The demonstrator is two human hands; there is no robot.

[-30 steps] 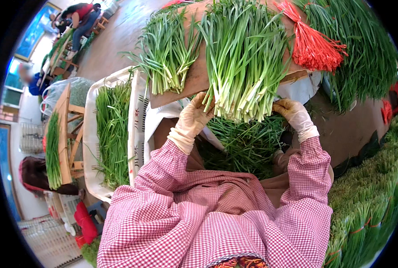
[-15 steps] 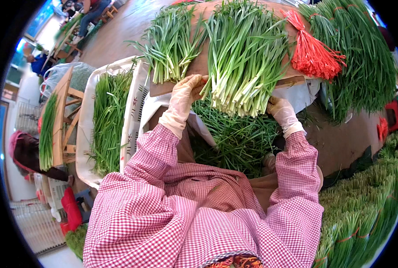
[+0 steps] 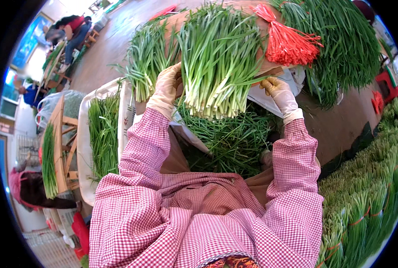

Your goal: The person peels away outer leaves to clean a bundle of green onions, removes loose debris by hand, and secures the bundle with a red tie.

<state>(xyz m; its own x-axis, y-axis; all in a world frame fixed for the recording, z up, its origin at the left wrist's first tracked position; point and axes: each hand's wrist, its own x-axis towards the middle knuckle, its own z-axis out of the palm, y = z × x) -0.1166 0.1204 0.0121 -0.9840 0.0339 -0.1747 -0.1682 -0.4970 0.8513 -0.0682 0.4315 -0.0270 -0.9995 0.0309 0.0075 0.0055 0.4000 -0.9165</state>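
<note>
I see the left hand curled at the left edge of the large green bunch; I can't tell whether it pinches. A push there could splay the stalks, and those overhanging the bench could drop onto the loose greens. The right hand bends its fingers at a stray blade, grip unclear; tugging could tear it. The bunch looks fresh, flat-leaved, pale-ended, slightly uneven.

Green leaves — smooth, softly glossy
</note>
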